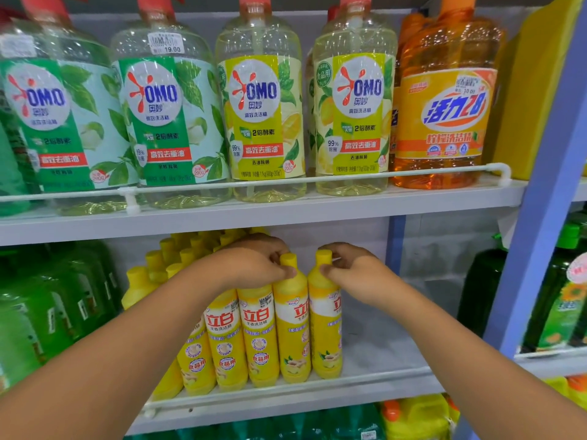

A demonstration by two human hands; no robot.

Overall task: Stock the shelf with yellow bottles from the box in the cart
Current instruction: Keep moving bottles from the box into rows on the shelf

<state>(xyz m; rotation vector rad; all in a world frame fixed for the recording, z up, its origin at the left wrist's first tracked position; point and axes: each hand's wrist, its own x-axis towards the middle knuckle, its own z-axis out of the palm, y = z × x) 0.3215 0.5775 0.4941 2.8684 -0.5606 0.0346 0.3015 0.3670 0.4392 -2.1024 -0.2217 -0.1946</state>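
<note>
Rows of slim yellow plastic dish-soap bottles (227,341) upright on white middle shelf (374,354), left of bare stretch. Left hand (254,265) pinches neck of second-from-right front bottle (290,315). Right hand (352,271) pinches neck of rightmost front bottle (325,319). Both stand on shelf, touching.

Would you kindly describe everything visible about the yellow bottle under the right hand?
The rightmost bottle is slim, glossy yellow plastic with a yellow cap, a white label band with red characters and a ginger picture near its base. It stands upright at the right end of the front row on the lower shelf, against its neighbour. The right hand pinches its neck.
</note>
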